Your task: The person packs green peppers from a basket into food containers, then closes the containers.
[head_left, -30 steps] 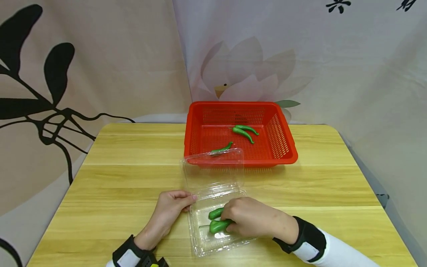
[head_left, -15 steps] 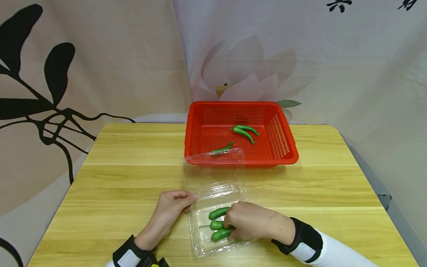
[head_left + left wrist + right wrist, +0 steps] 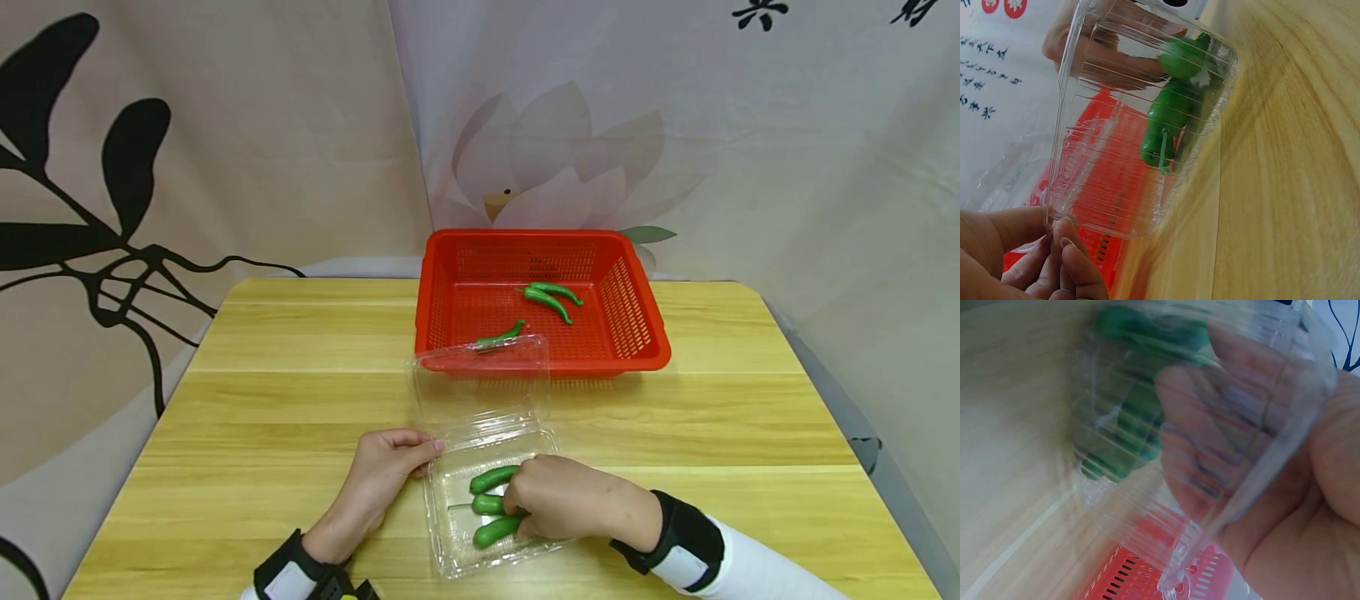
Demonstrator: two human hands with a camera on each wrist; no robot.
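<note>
A clear plastic clamshell box (image 3: 465, 554) stands on the table with its lid (image 3: 480, 387) folded back. My left hand (image 3: 386, 471) pinches the left rim of the box between thumb and fingers, as the left wrist view also shows. Inside lie three green chili peppers side by side: a far one (image 3: 492, 478), a middle one (image 3: 487, 505) and a near one (image 3: 495, 532). My right hand (image 3: 566, 498) reaches into the box and pinches the near chili pepper at its right end. Its fingers hide the right ends of the peppers.
A red plastic basket (image 3: 656, 350) stands at the back of the wooden table (image 3: 300, 400). Two chili peppers (image 3: 549, 302) lie together in it, and another (image 3: 501, 335) shows near its front wall. The box's raised lid overlaps the basket's front rim in the head view.
My right hand has shifted slightly, uncovering the middle chili pepper, and the near one now lies toward the front of the box. My left hand has stayed at the rim.
</note>
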